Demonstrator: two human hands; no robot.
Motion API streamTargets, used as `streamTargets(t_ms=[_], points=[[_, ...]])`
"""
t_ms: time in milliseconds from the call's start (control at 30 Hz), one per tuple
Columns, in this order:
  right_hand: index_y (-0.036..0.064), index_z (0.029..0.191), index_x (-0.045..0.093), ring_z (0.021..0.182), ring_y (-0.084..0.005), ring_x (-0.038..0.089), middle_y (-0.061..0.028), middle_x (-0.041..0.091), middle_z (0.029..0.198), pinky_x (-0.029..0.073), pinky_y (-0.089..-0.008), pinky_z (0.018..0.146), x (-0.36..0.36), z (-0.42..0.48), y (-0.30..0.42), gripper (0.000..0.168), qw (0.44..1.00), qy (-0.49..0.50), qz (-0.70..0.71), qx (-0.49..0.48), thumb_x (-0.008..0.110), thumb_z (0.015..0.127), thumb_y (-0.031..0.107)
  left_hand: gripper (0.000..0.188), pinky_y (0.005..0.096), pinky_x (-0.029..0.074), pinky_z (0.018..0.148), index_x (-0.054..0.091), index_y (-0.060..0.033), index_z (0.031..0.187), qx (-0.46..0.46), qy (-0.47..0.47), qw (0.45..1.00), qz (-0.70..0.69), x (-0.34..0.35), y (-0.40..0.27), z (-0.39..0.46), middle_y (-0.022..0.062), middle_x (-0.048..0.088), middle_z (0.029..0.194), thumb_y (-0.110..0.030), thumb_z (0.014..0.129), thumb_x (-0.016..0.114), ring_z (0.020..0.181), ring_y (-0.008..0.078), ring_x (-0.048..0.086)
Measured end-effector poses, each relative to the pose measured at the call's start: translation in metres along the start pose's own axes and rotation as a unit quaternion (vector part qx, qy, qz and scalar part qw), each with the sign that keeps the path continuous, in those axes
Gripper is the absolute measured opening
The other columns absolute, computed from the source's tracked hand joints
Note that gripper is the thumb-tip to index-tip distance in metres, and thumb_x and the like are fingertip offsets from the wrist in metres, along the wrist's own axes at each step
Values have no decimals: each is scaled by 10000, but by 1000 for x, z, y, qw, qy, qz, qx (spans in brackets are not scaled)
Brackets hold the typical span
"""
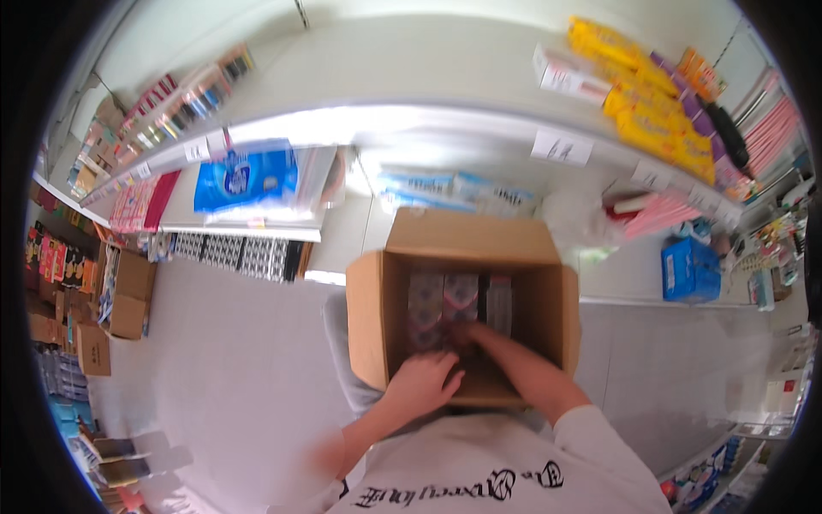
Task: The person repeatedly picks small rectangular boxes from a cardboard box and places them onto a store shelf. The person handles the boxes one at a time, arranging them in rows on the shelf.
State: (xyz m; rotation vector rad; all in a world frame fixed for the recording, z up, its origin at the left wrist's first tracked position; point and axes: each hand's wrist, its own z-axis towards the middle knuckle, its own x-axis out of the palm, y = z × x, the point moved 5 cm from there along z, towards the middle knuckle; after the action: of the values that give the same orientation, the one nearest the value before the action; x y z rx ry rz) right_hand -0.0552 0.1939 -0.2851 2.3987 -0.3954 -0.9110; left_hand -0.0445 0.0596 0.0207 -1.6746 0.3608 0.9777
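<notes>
An open cardboard box (475, 238) stands directly in front of me, its flaps spread outward. Small patterned packs (426, 302) lie inside it on the left and in the middle, and a clear plastic pack (499, 302) is at the right. My right hand (463, 335) reaches down into the box beside the patterned packs; its fingers are dark and blurred, so a hold cannot be made out. Over the near left part of the box is my left hand (437, 379), its fingers bent and somewhat apart, with nothing visible in them.
Beyond the box run white shelves (437, 122) with yellow packs (661, 122), a blue pack (247, 177) and blue-and-white packs (449, 189). A blue package (690, 270) sits on the lower right shelf. More cartons (131, 295) stand at the left on the pale floor (244, 360).
</notes>
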Motion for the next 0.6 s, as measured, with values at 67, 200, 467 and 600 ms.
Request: streamTargets(t_ms=[67,200,467,600], points=[[62,1062,736,841,-315,691,-172,718,892,532,-463,779,-53,-25,20,356,997,-19,75,12,514,965,322,246,472,539,730,628,-26,1016,12,13,1000,8,-2,-5,11,180,676,879,-251,918,646,824,371,660],[59,954,741,738,-301,686,-157,706,788,534,-434,684,-152,-88,68,381,962,-189,198,18,535,972,378,245,467,541,710,637,-45,1051,33,22,999,7,-14,-5,27,158,698,861,-257,930,643,794,375,670],[64,927,711,740,-270,690,-132,700,769,529,-381,678,-222,-228,127,328,867,-480,124,60,649,919,386,183,425,543,715,670,-58,1051,68,30,996,-49,-57,-15,45,108,718,909,-152,894,674,802,320,685],[52,958,700,755,-288,694,-141,703,794,535,-381,696,-199,-242,82,202,823,-540,167,58,688,885,240,199,378,544,779,678,-38,1050,266,-182,947,1,-140,-71,101,105,719,992,-54,852,696,888,292,689]])
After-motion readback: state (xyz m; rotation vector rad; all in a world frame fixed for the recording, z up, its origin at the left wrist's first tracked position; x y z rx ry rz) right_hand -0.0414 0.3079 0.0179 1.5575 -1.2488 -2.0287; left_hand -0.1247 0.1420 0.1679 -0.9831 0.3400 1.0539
